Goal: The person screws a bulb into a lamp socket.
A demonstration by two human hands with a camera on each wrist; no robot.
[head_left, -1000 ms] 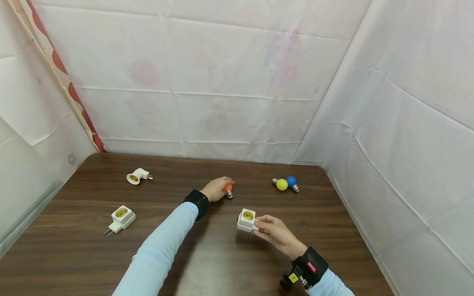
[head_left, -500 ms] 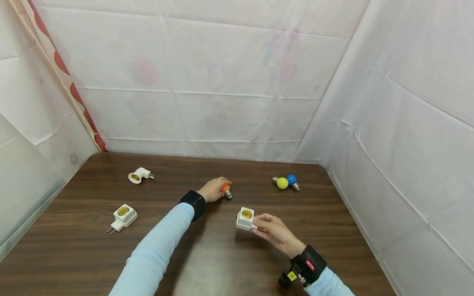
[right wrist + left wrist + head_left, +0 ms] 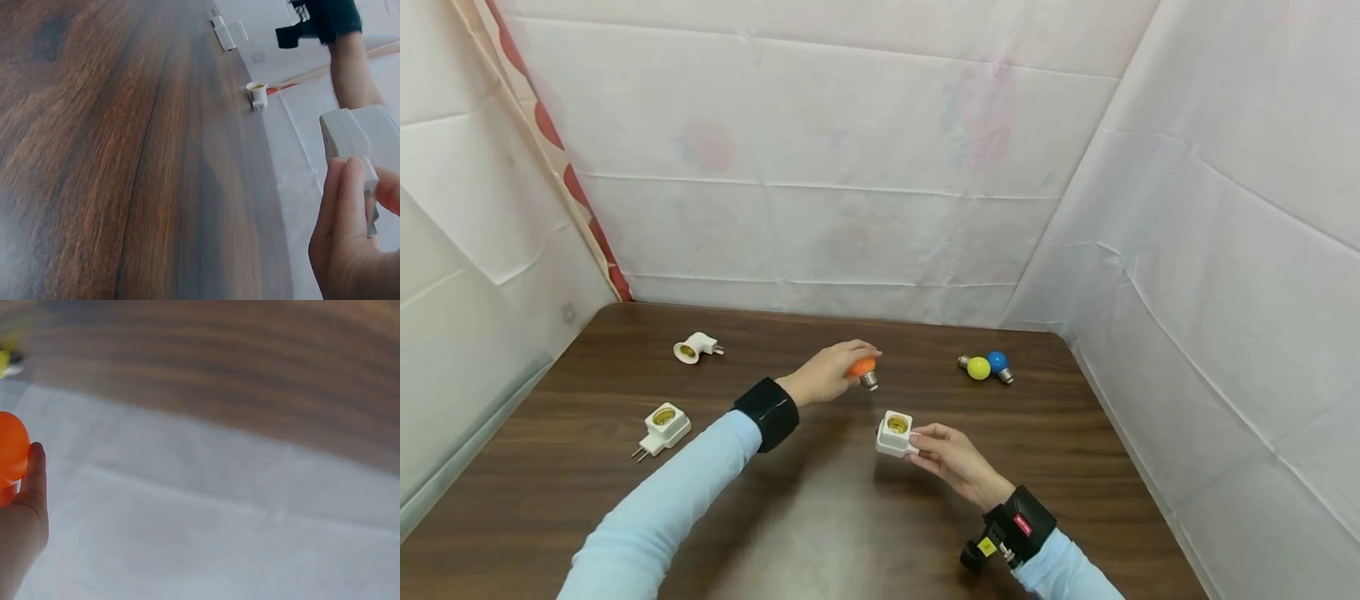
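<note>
An orange light bulb (image 3: pixel 862 367) is held in my left hand (image 3: pixel 829 372), its metal screw base pointing down and right over the table. In the left wrist view the orange bulb (image 3: pixel 11 449) shows at the left edge, with a finger along its side. My right hand (image 3: pixel 953 460) pinches a white plug-in lamp socket (image 3: pixel 895 434) by its plug end, the brass-coloured opening facing up. The right wrist view shows that socket (image 3: pixel 359 134) between fingers and thumb, its metal prongs partly hidden by the hand. Bulb and socket are apart, the bulb farther back.
A second square white socket (image 3: pixel 666 427) lies at the left of the wooden table (image 3: pixel 820 533). Behind it is an angled white socket (image 3: pixel 697 347). A yellow bulb (image 3: pixel 978 368) and a blue bulb (image 3: pixel 997 362) lie together at the back right. White sheets (image 3: pixel 850 242) surround the table.
The left hand has lifted the orange bulb off the table, and its base has swung toward the right. The right hand keeps hold of the socket in nearly the same place.
</note>
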